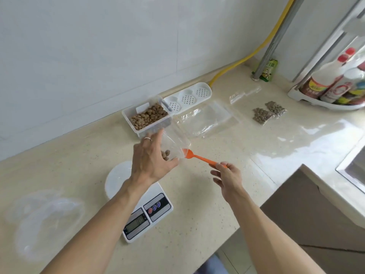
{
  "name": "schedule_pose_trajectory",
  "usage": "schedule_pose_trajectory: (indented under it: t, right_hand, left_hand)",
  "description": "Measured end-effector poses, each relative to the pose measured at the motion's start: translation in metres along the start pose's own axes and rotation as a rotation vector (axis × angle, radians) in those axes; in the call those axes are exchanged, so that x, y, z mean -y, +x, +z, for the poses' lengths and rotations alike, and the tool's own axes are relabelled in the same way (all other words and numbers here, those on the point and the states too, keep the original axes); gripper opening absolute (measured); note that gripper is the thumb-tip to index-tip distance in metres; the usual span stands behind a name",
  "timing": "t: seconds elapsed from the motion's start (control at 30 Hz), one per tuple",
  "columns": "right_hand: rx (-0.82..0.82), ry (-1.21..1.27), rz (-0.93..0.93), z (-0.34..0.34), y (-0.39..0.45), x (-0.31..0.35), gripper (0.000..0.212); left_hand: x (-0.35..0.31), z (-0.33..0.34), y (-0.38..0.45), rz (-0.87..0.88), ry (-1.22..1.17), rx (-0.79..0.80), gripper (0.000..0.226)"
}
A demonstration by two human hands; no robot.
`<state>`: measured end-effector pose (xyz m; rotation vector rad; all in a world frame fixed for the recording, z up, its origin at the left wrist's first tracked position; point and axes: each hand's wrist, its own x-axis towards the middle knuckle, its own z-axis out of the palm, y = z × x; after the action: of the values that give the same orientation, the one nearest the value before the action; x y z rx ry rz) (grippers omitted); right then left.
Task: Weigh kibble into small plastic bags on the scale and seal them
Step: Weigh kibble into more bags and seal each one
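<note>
My left hand [151, 159] grips a small clear plastic bag [174, 146] with a few brown kibble pieces in its bottom, held above the counter just beyond the white digital scale [147, 212]. My right hand [227, 178] pinches the handle of an orange spoon [198, 157], whose bowl sits at the bag's mouth. A clear box of kibble [148, 116] stands behind the bag. Two filled small bags of kibble [268, 112] lie on the counter at the right.
A white perforated lid [189, 97] lies behind the kibble box. Empty clear bags [207, 120] lie flat beside it. A clear plastic lid [45, 220] rests at the front left. Bottles in a white rack [339, 84] stand at the far right. The counter edge drops off at the lower right.
</note>
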<state>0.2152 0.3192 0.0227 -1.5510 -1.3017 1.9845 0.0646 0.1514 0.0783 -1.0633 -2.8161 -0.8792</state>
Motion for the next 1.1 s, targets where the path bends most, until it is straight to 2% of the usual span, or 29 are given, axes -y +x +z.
schedule_pose_trajectory:
  t: [0.2,0.37,0.5,0.57,0.63,0.73,0.83,0.93,1.03,1.1]
  right_hand:
    - [-0.063,-0.122,-0.030,-0.002,-0.001,-0.018,0.010]
    - [-0.121,-0.362,-0.089,-0.004,-0.003,-0.020,0.038]
    - [-0.183,-0.430,-0.112,0.003,-0.006,-0.005,0.037]
    - [-0.093,-0.374,-0.194,0.013,-0.016,0.017,0.033]
    - [0.078,-0.348,-0.308,0.029,-0.033,0.045,0.030]
    - [0.292,-0.528,-0.476,0.056,-0.056,0.079,0.030]
    - [0.337,-0.747,-0.602,0.075,-0.065,0.094,0.021]
    - [0.309,-0.834,-0.611,0.085,-0.065,0.101,0.026]
    - [0.413,-0.779,-0.559,0.092,-0.065,0.104,0.009]
    - [0.498,-0.714,-0.528,0.098,-0.068,0.104,0.010]
  left_hand:
    - [-0.001,0.007,-0.007,0.010,0.058,0.051,0.086]
    - [-0.006,0.007,-0.009,0.041,0.065,0.068,0.081]
    - [-0.003,0.007,-0.010,0.027,0.059,0.095,0.089]
    - [-0.003,0.006,-0.011,0.033,0.048,0.101,0.092]
    - [-0.006,0.002,-0.010,0.038,0.024,0.096,0.094]
    - [-0.011,-0.005,-0.011,0.026,-0.014,0.082,0.097]
    - [-0.014,-0.013,-0.015,-0.003,-0.073,0.039,0.095]
    - [-0.012,-0.022,-0.018,-0.032,-0.142,-0.023,0.093]
    - [-0.002,-0.026,-0.019,-0.063,-0.267,-0.012,0.102]
    - [0.005,-0.030,-0.020,-0.110,-0.363,0.015,0.117]
